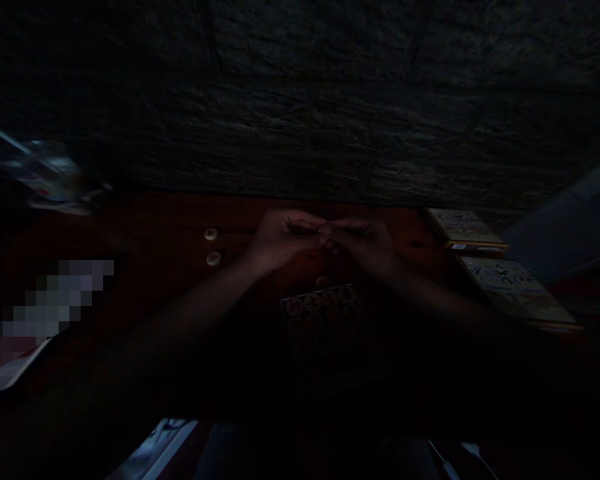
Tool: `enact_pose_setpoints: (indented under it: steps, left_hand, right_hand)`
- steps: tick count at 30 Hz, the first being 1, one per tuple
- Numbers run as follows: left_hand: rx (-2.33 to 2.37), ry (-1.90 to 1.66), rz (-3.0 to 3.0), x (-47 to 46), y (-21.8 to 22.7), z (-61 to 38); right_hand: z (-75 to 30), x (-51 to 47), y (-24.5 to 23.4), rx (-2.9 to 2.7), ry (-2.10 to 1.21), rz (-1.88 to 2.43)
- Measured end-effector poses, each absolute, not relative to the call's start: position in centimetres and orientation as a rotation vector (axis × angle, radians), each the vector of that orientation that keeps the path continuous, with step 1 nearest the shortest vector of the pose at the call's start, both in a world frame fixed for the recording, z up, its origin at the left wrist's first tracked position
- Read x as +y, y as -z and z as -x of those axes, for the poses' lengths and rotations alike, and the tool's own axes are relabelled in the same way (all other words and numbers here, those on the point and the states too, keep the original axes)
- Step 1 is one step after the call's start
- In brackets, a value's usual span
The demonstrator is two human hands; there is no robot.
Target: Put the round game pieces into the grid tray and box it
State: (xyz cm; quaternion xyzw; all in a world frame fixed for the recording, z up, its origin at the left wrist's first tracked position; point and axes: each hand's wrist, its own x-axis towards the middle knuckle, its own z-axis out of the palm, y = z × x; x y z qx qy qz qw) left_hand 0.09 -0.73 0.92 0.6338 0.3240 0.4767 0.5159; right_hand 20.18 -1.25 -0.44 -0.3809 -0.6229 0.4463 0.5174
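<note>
The scene is very dark. My left hand (280, 239) and my right hand (363, 241) meet fingertip to fingertip above a dark red table (170, 227). Something small may be pinched between them, but I cannot make it out. Just below the hands lies a small board (325, 313) holding several round pieces marked with X and O. Two pale round pieces (211, 234) (213, 258) lie on the table to the left of my left hand.
Two flat boxes with printed lids (463, 228) (517, 283) lie at the right of the table. A clear plastic item (50, 177) sits at the far left. A rough dark wall (300, 100) rises behind the table.
</note>
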Motion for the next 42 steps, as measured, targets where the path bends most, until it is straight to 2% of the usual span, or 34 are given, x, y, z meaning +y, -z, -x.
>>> enact_pose_setpoints:
  steps: [16, 27, 42]
  left_hand:
    - [0.813, -1.201, -1.361, -0.74, -1.06, -0.13]
    - [0.761, -1.09, -1.188, -0.7, -1.23, -0.08]
    - [0.799, -1.084, -1.28, -0.57, -0.71, 0.04]
  right_hand:
    - [-20.36, -1.09, 0.78, -1.437, -1.065, 0.91]
    - [-20.16, -0.95, 0.68, -1.295, -1.149, 0.914]
    - [-20.18, -1.17, 0.54, -1.387, -1.105, 0.919]
